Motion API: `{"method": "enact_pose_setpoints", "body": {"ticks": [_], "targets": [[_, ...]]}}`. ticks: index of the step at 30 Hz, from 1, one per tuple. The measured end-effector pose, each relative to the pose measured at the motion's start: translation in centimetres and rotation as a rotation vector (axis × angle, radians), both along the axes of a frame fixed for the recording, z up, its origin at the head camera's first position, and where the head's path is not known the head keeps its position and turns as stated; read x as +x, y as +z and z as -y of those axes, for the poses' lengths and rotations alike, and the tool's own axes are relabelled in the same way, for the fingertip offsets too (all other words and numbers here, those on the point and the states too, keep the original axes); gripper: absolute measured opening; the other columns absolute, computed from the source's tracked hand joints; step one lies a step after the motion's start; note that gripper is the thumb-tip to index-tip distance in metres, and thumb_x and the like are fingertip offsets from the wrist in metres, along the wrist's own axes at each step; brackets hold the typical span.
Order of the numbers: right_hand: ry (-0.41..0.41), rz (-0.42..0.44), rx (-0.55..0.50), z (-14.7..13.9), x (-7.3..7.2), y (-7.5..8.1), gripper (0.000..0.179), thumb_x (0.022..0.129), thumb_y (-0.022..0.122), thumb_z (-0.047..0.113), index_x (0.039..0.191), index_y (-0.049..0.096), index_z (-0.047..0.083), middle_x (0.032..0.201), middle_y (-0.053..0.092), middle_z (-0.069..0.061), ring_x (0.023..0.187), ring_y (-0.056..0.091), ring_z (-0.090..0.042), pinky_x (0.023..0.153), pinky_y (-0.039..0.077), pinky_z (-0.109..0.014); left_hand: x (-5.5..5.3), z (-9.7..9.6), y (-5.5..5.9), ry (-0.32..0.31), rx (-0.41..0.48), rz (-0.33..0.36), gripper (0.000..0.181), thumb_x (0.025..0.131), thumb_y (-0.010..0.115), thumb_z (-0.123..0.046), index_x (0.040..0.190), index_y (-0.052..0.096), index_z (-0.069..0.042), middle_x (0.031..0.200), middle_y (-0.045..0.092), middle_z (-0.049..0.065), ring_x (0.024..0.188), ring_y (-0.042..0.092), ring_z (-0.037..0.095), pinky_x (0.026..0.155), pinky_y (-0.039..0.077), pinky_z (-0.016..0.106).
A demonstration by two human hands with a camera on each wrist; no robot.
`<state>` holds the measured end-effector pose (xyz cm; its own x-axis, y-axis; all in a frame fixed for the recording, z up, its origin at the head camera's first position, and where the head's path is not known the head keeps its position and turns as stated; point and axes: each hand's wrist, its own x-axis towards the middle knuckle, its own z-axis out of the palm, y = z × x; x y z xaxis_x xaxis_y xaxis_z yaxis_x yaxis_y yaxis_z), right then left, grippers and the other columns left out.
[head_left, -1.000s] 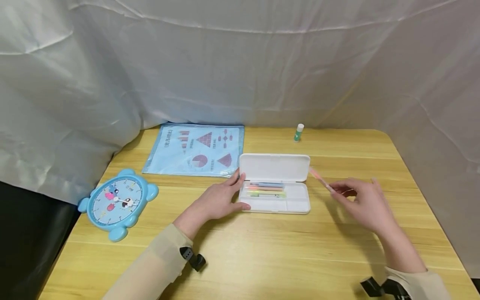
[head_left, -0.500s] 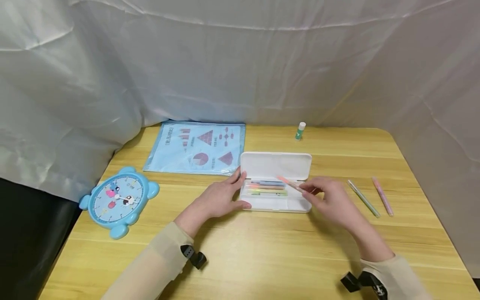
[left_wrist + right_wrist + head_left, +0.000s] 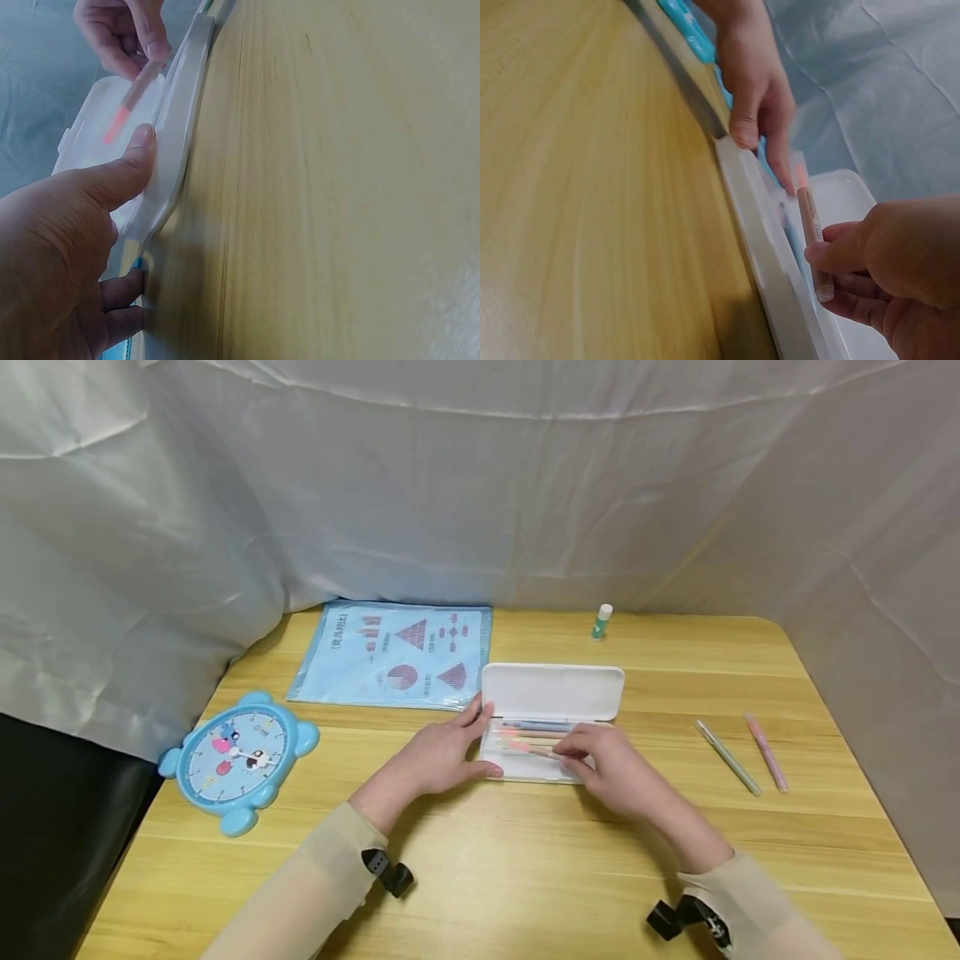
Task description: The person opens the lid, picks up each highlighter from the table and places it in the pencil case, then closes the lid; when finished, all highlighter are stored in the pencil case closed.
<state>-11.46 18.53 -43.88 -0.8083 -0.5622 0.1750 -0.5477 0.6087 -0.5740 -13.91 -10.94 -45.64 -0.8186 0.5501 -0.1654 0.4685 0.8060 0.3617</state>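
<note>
A white plastic pencil case (image 3: 552, 693) stands with its lid raised on the table. Several pens (image 3: 540, 727) in blue, orange and yellow lie in its tray. My left hand (image 3: 442, 758) holds the case's left end, thumb (image 3: 141, 146) at the front rim and fingers at the back corner. Between thumb and fingers, my right hand (image 3: 611, 768) pinches a slim pen with a coral-pink cap (image 3: 810, 232). That pen hangs low over the tray, its capped end pointing left, overlapping the other pens in the head view. The right hand hides the tray's right part.
Right of the case lie a green pen (image 3: 727, 758) and a pink pen (image 3: 767, 753). A glue stick (image 3: 601, 622) stands behind. At left are a blue printed packet (image 3: 390, 656) and a blue animal-shaped clock (image 3: 238, 762). Grey cloth (image 3: 480, 485) hangs along the table's back.
My right hand has carried the coral-capped pen leftward from beside the case to over its tray, uncovering the green and pink pens. The left hand keeps its hold on the case.
</note>
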Motion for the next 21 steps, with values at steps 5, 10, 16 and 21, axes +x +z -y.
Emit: {"method": "enact_pose_setpoints", "body": {"ticks": [5,10,16,21], "targets": [[0.032,0.002,0.100,1.1,0.1,0.1,0.017,0.094,0.075,-0.005,0.108,0.081,0.004,0.101,0.074,-0.002,0.094,0.069,-0.017,0.084,0.059,-0.041,0.0,0.1,0.0,0.003,-0.002,-0.001,0.102,0.098,0.061,-0.068,0.169,0.013,-0.012,0.175,0.002,0.009,0.142,0.050,0.036,0.110,0.047,0.045],[0.079,0.003,0.152,1.6,0.3,0.1,0.017,0.095,0.073,-0.007,0.105,0.081,0.004,0.102,0.073,-0.002,0.097,0.069,-0.020,0.086,0.059,-0.041,0.0,0.0,0.1,0.005,-0.016,-0.004,0.102,0.098,0.061,-0.069,0.169,0.012,-0.013,0.175,0.002,0.009,0.143,0.049,0.034,0.110,0.047,0.044],[0.099,0.007,0.176,1.5,0.2,-0.1,0.016,0.096,0.073,-0.006,0.102,0.081,0.006,0.099,0.072,0.000,0.095,0.069,-0.016,0.084,0.059,-0.038,0.1,0.0,0.2,0.008,0.011,-0.010,0.103,0.097,0.063,-0.067,0.169,0.015,-0.011,0.175,0.004,0.009,0.140,0.053,0.036,0.110,0.047,0.045],[0.119,0.019,0.166,1.4,0.1,-0.3,0.017,0.097,0.071,-0.006,0.101,0.081,0.007,0.098,0.072,0.002,0.095,0.070,-0.016,0.085,0.059,-0.038,0.1,0.0,0.2,0.008,0.013,-0.010,0.104,0.097,0.064,-0.068,0.169,0.015,-0.011,0.176,0.003,0.007,0.140,0.053,0.035,0.109,0.047,0.044]]}}
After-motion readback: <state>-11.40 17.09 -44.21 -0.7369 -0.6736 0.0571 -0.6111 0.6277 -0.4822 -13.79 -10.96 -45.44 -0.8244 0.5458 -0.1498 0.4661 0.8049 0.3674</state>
